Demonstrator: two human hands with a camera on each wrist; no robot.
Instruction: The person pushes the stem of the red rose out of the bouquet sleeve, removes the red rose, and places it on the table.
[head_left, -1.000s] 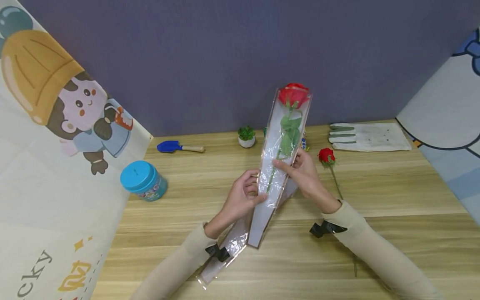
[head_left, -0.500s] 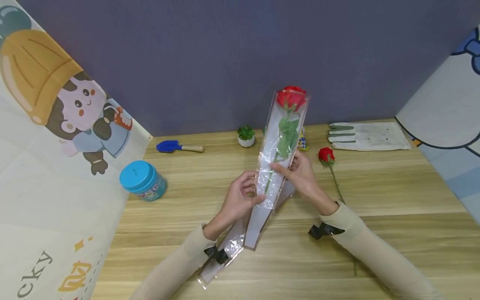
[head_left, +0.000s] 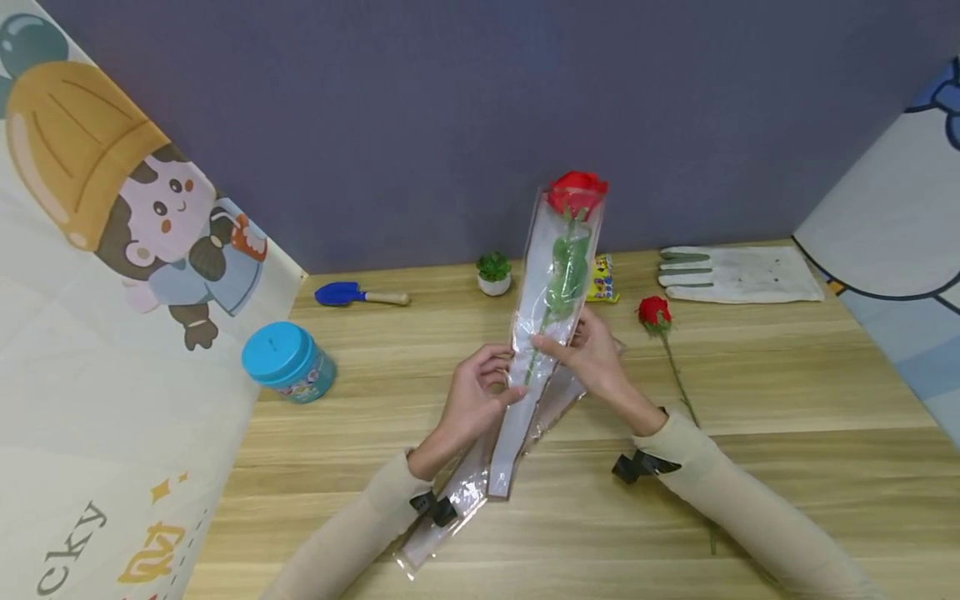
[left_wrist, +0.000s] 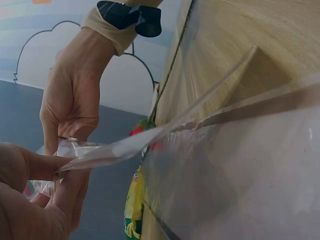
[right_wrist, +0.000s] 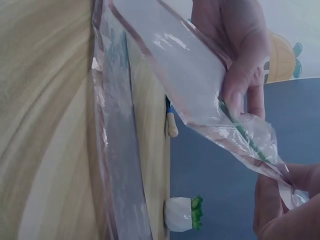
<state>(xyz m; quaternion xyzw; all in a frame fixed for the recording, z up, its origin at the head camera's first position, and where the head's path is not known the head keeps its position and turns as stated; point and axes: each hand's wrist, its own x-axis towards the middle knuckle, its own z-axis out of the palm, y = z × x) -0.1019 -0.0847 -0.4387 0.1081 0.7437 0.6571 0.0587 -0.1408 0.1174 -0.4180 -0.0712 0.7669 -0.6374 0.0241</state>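
A red rose [head_left: 577, 193] with green leaves stands in a clear flower sleeve [head_left: 529, 283] with a pale backing, its bloom at the wide upper end. My left hand [head_left: 476, 396] pinches the sleeve's lower left side, thumb in front and fingers behind. Higher on the opposite edge, my right hand [head_left: 592, 354] pinches it with the thumb over the stem. In the right wrist view the green stem [right_wrist: 245, 135] runs inside the film between both hands. Beneath lies a second flat sleeve [head_left: 459, 500] on the table, partly covered by the held one.
A smaller red rose [head_left: 655, 312] lies right of my hands, its stem passing under the right forearm. Along the back are a blue trowel [head_left: 341, 293], a potted succulent [head_left: 493, 279], a yellow packet [head_left: 602, 279] and a work glove [head_left: 750, 273]. A blue tub [head_left: 288, 362] stands left.
The sleeve's upper end, with the rose, has swung left and is more upright. My right hand has moved left and slightly down with it, uncovering more of the yellow packet. The left hand barely moves.
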